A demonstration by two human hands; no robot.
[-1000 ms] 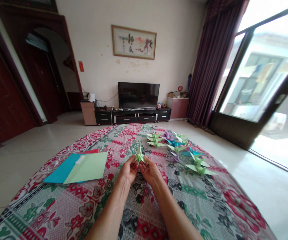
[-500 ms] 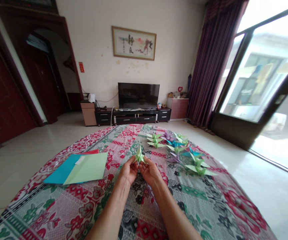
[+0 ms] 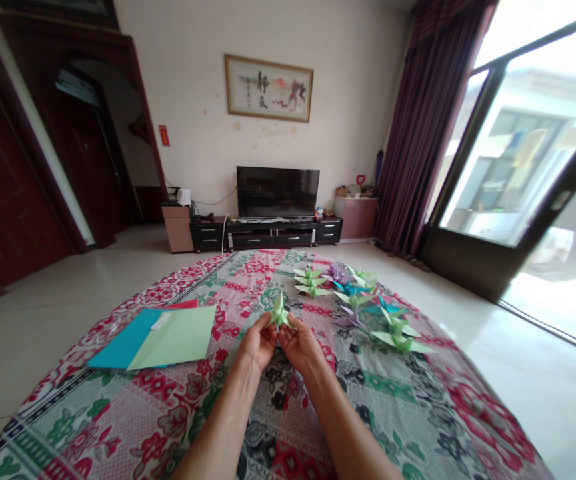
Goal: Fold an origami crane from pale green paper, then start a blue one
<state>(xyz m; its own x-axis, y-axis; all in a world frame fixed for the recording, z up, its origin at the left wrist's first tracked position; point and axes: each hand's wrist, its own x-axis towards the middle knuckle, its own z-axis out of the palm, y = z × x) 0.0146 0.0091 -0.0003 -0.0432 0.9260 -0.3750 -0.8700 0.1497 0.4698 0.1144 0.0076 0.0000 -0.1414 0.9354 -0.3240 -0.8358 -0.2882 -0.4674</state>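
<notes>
Between my two hands is a light green paper crane (image 3: 279,312), held just above the middle of the table. My left hand (image 3: 259,341) pinches its left side between thumb and fingers. On the right side, my right hand (image 3: 300,341) grips it the same way. The crane's lower part is partly hidden by my fingers. To the right stand several folded paper cranes: green ones (image 3: 313,287), purple ones (image 3: 352,315) and blue ones (image 3: 385,305). Left of my hands lies a stack of paper, with a light green sheet (image 3: 183,340) over a blue sheet (image 3: 123,340).
A flowered cloth (image 3: 168,413) covers the round table. A small pale strip (image 3: 159,321) rests on the paper stack, and a red sheet's edge (image 3: 188,304) shows behind. Beyond the table stand a television (image 3: 278,192) and a low black cabinet (image 3: 253,239).
</notes>
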